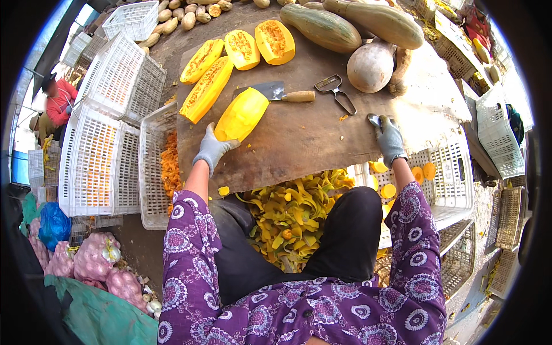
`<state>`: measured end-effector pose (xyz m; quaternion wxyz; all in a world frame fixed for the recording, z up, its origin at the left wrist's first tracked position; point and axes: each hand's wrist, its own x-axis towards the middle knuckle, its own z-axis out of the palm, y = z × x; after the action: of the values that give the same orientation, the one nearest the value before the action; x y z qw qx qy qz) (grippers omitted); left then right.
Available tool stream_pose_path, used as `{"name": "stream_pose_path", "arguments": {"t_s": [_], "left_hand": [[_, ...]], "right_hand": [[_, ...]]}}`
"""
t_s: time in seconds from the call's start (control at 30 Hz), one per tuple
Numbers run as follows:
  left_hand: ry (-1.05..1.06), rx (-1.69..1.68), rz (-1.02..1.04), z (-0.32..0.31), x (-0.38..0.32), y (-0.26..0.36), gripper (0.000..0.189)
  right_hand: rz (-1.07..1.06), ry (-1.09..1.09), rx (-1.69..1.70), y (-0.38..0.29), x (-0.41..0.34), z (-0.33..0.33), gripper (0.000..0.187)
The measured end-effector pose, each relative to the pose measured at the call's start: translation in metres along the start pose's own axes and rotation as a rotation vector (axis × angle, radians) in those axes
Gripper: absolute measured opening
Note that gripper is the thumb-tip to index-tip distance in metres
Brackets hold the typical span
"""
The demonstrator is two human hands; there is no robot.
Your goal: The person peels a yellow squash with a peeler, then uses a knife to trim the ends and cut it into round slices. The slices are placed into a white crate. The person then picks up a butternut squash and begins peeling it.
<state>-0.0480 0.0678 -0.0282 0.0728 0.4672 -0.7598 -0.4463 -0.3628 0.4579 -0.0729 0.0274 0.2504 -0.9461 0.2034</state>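
Observation:
My left hand (214,146), in a grey glove, grips the near end of a peeled yellow squash piece (242,113) resting on the wooden board (297,142). My gloved right hand (389,137) holds a small metal tool, seemingly a spoon (374,120), at the board's right side; its handle is hidden by the fingers. Behind the peeled piece lies a cleaver (284,92), its blade partly covered. To the cleaver's right is a metal Y-shaped peeler (335,92). Cut squash pieces with seedy pulp, such as one squash half (275,42), lie at the far left.
Unpeeled squashes (370,64) are piled at the board's far right. Peelings (293,215) heap between my knees. Orange pulp (171,157) fills part of the left crate (151,207); the right crate (450,181) holds squash pieces. A person (60,101) is beyond stacked crates at left.

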Motion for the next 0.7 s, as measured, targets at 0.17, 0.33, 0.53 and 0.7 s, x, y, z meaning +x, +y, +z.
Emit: {"name": "stream_pose_path", "arguments": {"t_s": [0.17, 0.33, 0.53, 0.7], "left_hand": [[-0.054, -0.166, 0.015, -0.006, 0.003, -0.015, 0.101], [-0.06, -0.238, 0.011, -0.006, 0.003, -0.018, 0.089], [-0.044, -0.214, 0.044, -0.006, -0.001, -0.015, 0.088], [0.021, -0.235, 0.153, -0.021, -0.006, -0.014, 0.088]], "right_hand": [[-0.052, 0.091, 0.153, -0.061, 0.01, -0.001, 0.038], [-0.362, -0.015, 0.447, -0.188, 0.031, 0.038, 0.042], [-0.279, -0.305, 0.548, -0.29, 0.046, 0.094, 0.058], [-0.17, -0.363, 0.768, -0.29, 0.029, 0.111, 0.063]]}}
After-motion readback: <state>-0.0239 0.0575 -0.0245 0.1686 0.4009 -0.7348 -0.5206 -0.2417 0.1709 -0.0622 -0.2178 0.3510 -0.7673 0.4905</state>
